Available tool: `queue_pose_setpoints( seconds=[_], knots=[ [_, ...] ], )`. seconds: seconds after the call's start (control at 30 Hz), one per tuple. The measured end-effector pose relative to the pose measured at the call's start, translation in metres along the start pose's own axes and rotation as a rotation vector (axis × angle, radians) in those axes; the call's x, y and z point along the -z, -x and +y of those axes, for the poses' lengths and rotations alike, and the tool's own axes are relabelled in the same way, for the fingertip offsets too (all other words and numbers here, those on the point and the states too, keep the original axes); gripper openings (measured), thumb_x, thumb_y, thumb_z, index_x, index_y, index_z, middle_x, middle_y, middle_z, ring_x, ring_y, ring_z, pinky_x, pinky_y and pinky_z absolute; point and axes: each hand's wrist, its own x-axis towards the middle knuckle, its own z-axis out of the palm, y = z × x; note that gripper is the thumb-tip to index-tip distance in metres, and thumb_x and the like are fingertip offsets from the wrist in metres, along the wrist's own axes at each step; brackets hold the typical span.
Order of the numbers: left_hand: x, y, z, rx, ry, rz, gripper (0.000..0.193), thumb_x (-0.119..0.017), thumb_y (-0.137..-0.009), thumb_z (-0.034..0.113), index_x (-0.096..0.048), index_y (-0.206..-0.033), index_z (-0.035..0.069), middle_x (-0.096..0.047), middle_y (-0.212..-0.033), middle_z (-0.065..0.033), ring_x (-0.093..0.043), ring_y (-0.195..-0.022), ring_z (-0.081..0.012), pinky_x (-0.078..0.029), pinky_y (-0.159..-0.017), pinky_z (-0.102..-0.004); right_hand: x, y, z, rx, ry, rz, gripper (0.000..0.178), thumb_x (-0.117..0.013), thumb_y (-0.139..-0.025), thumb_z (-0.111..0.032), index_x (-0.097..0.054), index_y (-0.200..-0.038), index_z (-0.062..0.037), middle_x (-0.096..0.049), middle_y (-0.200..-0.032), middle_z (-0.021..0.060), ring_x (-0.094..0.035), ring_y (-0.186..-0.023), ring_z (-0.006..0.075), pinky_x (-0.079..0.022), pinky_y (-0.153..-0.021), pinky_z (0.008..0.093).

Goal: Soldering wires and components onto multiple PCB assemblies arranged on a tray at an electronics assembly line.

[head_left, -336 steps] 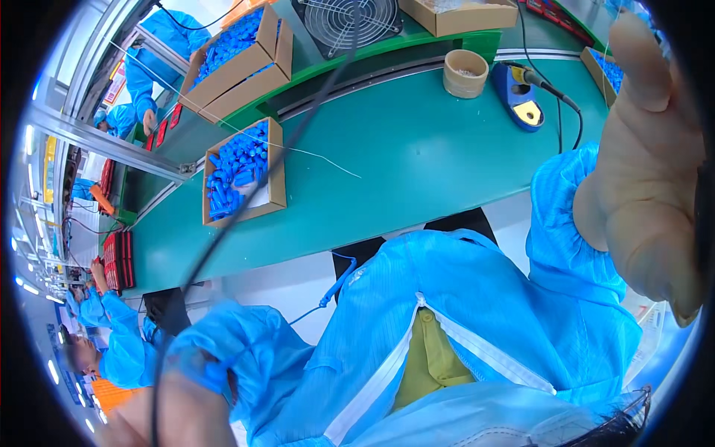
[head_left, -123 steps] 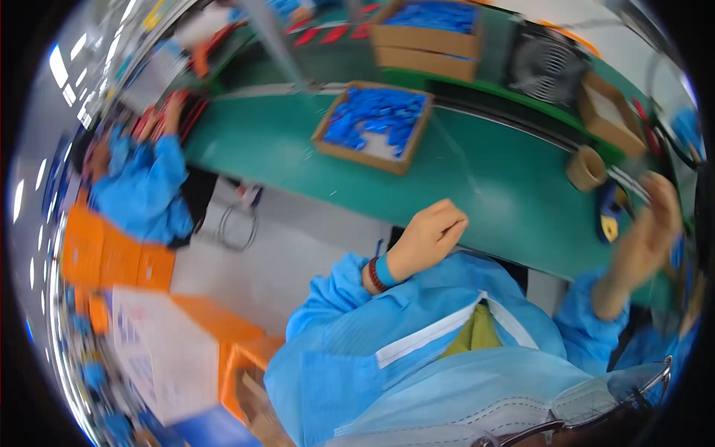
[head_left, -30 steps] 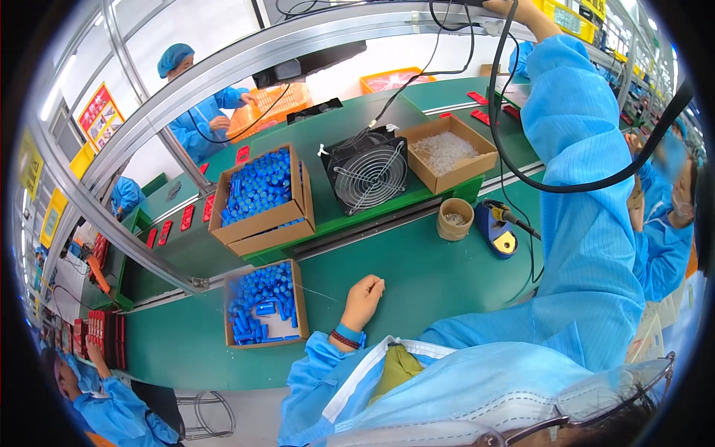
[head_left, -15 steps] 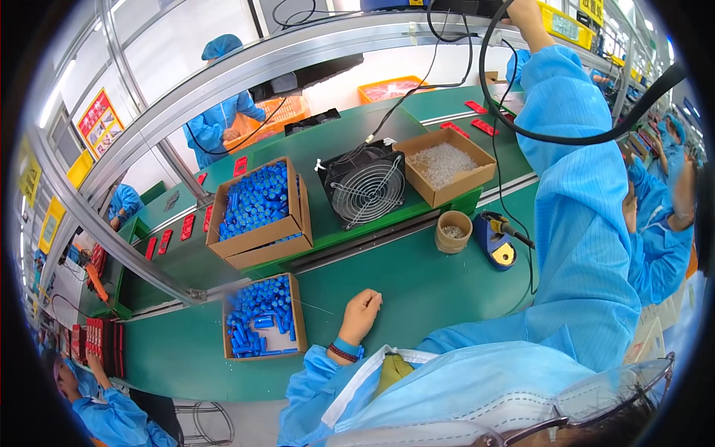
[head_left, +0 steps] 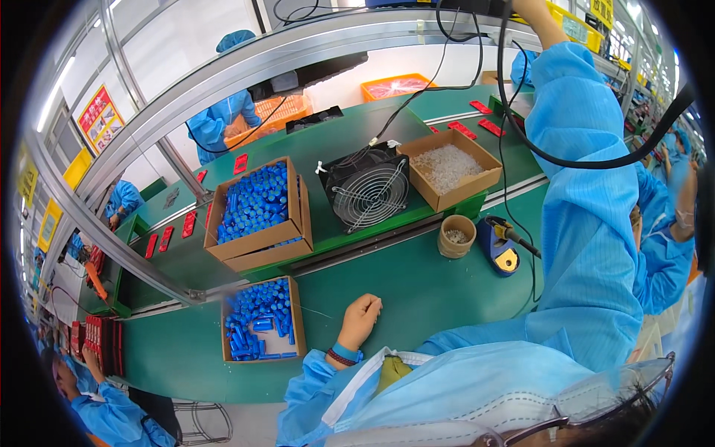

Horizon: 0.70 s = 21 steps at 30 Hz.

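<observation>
My left hand [head_left: 361,320] rests on the green worktop in front of me, its fingers curled in, with nothing showing in them. Left of it stands a cardboard box [head_left: 300,328] partly filled with blue cylindrical cells [head_left: 257,302]; a thin wire lies between box and hand. My right arm is raised high, and my right hand [head_left: 540,16] is cut by the upper edge, near a dark object on the overhead rail; its fingers are hidden. A soldering iron stand [head_left: 499,242], blue and yellow, and a small round tub [head_left: 455,237] stand further right on the worktop.
On the raised shelf are a box of blue cells [head_left: 257,201], a black fan [head_left: 365,186] with a wire guard and a box of clear small pieces [head_left: 447,167]. A black cable [head_left: 596,160] loops before my right arm. Co-workers sit on several sides.
The view has shifted very slightly. My right hand stays raised and has moved a little up and to the right; my left hand keeps its place.
</observation>
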Motion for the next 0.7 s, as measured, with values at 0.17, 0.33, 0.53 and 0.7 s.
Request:
queue_pose_setpoints(
  seconds=[0.17,0.33,0.53,0.7],
  knots=[
    [0.0,0.001,0.0,0.003,0.013,0.0,0.017,-0.05,-0.093,0.014,-0.057,-0.082,0.003,-0.052,-0.071,0.0003,-0.047,-0.063,-0.0059,-0.041,-0.057,-0.02,-0.012,-0.008,-0.004,0.124,0.151,-0.489,0.044,-0.072,-0.07,-0.028,-0.06,-0.106,-0.0077,-0.066,-0.093,0.0174,-0.064,-0.087,0.0325,-0.051,-0.076,0.0387],
    [-0.001,-0.003,-0.003,-0.041,0.039,0.002,0.017,-0.052,-0.092,0.015,-0.058,-0.082,0.002,-0.052,-0.067,0.0004,-0.048,-0.059,-0.0063,-0.04,-0.054,-0.0201,-0.035,-0.025,0.056,-0.011,0.319,-0.277,0.04,-0.065,-0.078,-0.035,-0.061,-0.104,-0.0054,-0.065,-0.092,0.0211,-0.064,-0.086,0.0362,-0.05,-0.073,0.0411],
    [0.001,0.001,-0.001,-0.003,0.054,0.018,0.018,-0.051,-0.093,0.014,-0.058,-0.083,0.002,-0.052,-0.07,-0.0001,-0.048,-0.061,-0.0065,-0.041,-0.056,-0.0203,-0.048,-0.01,0.026,-0.812,-0.752,0.101,0.041,-0.063,-0.081,-0.032,-0.058,-0.112,-0.0062,-0.064,-0.09,0.0174,-0.062,-0.081,0.0348,-0.05,-0.072,0.0421],
    [0.0,0.0,0.0,0.017,0.07,0.009,0.018,-0.049,-0.094,0.014,-0.057,-0.083,0.002,-0.052,-0.072,-0.0007,-0.048,-0.063,-0.0067,-0.042,-0.058,-0.0205,-0.035,0.005,0.041,-0.848,-0.865,0.196,0.046,-0.065,-0.079,-0.033,-0.056,-0.115,-0.0058,-0.063,-0.092,0.0172,-0.061,-0.084,0.0335,-0.05,-0.075,0.0409]
  ],
)
